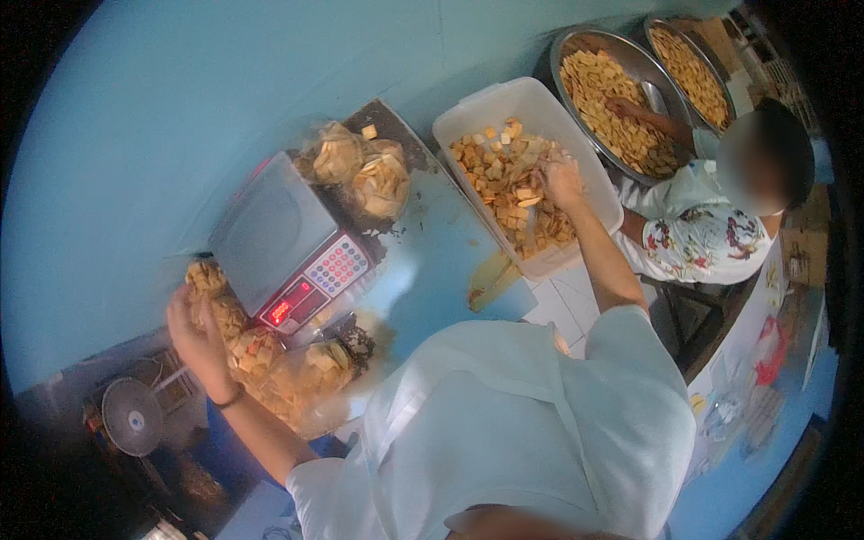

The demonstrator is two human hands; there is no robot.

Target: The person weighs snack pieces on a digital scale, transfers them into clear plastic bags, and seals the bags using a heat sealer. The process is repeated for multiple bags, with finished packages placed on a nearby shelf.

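My left hand [199, 334] rests at the far left on a row of clear plastic bags filled with chips [253, 351]; whether its fingers grip one of them I cannot tell. Beside it stands a digital weighing scale [277, 229] with a flat, bare pan and a lit red display. My right hand [560, 177] reaches into a translucent plastic tub [466, 108] and touches the square-cut chips [503, 182] there; its fingertips are partly hidden among them. Behind the scale lie two more filled bags [378, 179], with one loose square piece [368, 131] by them.
At the right a co-worker [709, 223] has a hand in a large steel bowl [658, 64] of chips; a second bowl [725, 101] stands beyond. A fan [133, 416] is at lower left. The blue tabletop [439, 236] bears dark stains and a yellowish strip [493, 280].
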